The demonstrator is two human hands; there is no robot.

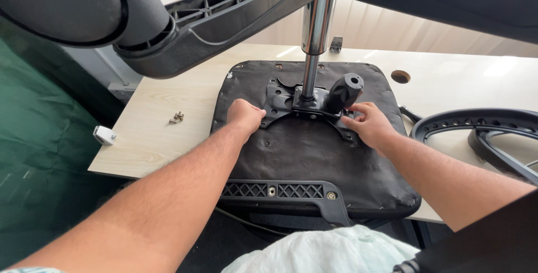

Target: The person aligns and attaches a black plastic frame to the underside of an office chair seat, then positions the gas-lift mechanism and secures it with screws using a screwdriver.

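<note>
An upturned black chair seat (302,155) lies on a pale wooden table (168,116). A black metal mechanism plate (305,107) sits on its underside, with a chrome gas cylinder (315,37) rising from it to the star base (235,9) overhead. My left hand (244,116) presses its closed fingers on the plate's left arm. My right hand (367,123) pinches at the plate's right arm, just below a black tension knob (346,91). Whether either hand holds a screw is hidden.
Several small screws (176,118) lie on the table left of the seat. A white plastic piece (104,135) hangs at the table's left edge. A black curved chair frame (476,133) lies at the right. A castor wheel (61,4) looms top left. Green fabric (39,155) covers the left.
</note>
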